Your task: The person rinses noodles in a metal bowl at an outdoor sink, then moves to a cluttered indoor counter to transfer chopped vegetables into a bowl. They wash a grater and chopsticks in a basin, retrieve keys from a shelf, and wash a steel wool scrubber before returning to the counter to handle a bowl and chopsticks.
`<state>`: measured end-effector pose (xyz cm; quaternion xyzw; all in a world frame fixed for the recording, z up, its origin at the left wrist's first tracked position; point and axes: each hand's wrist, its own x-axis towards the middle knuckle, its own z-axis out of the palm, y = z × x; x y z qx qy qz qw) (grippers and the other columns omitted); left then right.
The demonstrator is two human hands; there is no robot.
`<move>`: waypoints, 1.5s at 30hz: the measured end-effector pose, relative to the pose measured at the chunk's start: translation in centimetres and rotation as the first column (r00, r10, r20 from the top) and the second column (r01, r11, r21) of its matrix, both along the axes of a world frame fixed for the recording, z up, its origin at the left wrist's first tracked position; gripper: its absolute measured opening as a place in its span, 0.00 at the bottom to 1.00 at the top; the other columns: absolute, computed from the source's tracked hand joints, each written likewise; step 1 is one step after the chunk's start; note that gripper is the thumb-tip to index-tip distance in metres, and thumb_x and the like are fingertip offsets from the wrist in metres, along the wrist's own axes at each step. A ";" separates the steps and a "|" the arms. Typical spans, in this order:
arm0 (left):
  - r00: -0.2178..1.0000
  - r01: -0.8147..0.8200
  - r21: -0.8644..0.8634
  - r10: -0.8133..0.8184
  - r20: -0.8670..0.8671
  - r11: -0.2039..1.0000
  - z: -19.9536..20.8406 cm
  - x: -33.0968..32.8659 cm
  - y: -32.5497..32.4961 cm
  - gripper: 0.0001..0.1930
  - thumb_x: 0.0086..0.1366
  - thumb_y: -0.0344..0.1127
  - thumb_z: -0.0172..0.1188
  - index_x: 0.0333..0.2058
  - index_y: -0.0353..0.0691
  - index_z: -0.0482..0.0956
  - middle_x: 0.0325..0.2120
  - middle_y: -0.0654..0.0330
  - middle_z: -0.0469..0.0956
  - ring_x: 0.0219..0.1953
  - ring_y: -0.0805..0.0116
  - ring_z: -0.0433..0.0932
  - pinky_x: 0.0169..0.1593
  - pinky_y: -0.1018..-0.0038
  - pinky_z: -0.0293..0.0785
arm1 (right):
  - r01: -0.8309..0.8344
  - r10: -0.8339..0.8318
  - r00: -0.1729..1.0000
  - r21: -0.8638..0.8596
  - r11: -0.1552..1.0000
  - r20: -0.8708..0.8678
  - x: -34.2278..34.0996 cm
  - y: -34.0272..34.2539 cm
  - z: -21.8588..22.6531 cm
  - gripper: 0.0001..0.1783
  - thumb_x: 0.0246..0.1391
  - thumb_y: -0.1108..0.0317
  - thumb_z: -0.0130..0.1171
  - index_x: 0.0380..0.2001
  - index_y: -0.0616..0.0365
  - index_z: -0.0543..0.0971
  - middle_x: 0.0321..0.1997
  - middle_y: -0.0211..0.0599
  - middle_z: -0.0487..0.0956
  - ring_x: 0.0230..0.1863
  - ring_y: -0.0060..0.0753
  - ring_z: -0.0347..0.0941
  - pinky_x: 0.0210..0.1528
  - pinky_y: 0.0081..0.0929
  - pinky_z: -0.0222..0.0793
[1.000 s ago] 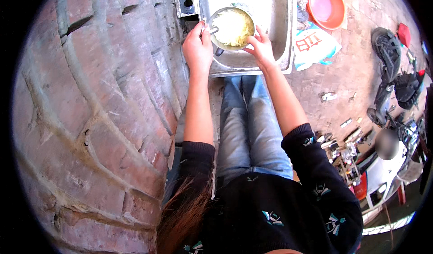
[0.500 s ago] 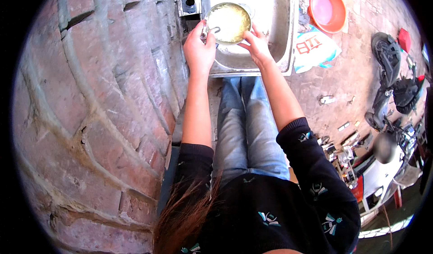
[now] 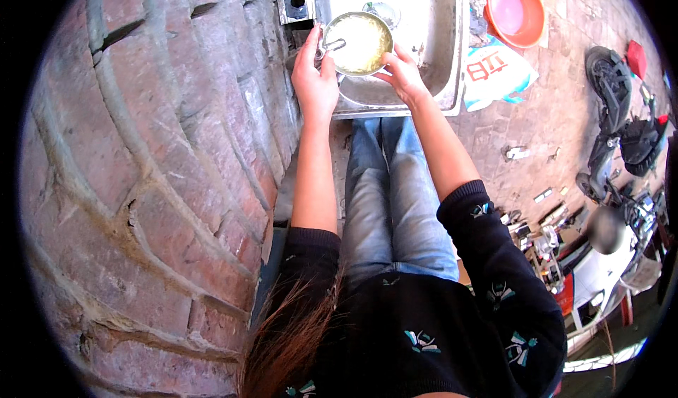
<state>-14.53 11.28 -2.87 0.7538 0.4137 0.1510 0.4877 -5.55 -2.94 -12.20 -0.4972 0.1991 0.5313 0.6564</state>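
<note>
A round metal bowl (image 3: pixel 378 57) is held over the near end of a steel sink (image 3: pixel 443 87). Pale yellow shreds (image 3: pixel 381 41) lie in it in bright, cloudy-looking liquid; glare hides part of this. My left hand (image 3: pixel 316 84) curls at the bowl's left side, right by a metal tap (image 3: pixel 333 45) whose spout reaches over the rim. Its fingertips are partly hidden there. On the right rim, my right hand (image 3: pixel 404 76) grips with its thumb and fingers. Behind the bowl, a clear, round dish-like item (image 3: pixel 385 13) shows in the sink.
A brick wall (image 3: pixel 162 151) runs close along my left. A metal stove-like unit (image 3: pixel 295 1) adjoins the sink. To the right are an orange basin (image 3: pixel 519 16), a white printed bag (image 3: pixel 498 73) and a parked scooter (image 3: pixel 611 108). A person (image 3: pixel 604 257) is at the lower right among clutter.
The bowl has come slightly nearer to me, both hands moving with it. More of the clear item behind it now shows. The view has shifted a little.
</note>
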 end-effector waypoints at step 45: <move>0.982 -0.157 -0.031 0.152 -0.109 0.987 8.1 -12.1 -9.8 0.23 0.58 0.26 0.54 0.54 0.36 0.65 0.52 0.51 0.67 0.55 0.61 0.66 0.57 0.69 0.62 | -0.026 0.042 0.985 -0.094 0.995 0.169 0.9 -14.5 11.9 0.37 0.46 0.73 0.51 0.62 0.53 0.55 0.46 0.35 0.71 0.44 0.28 0.70 0.36 0.27 0.73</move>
